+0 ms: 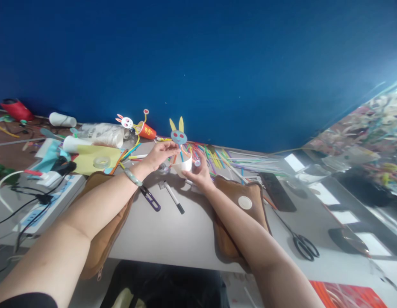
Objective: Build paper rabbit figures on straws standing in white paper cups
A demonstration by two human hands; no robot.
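Observation:
My right hand [202, 174] is wrapped round a white paper cup [183, 167], holding it above the table, thumb low on its side. Out of the cup rise coloured straws, and above them stands a blue paper rabbit face [179, 137] with yellow ears and red eyes. My left hand [162, 155] is at the cup's rim, just under the rabbit face, its fingertips pinched together; what lies between them is too small to make out. On the table below are a white marker [174, 197] with a dark end and purple thread snips [151, 199].
Behind lie many coloured straws [249, 161] and a red cup [147, 130] with a white rabbit face. At left are stacked paper cups [111, 139], tape [101, 161] and a power strip [54, 205] with cables. Brown cushions [239, 218] lie under my forearms; scissors [304, 246] at right.

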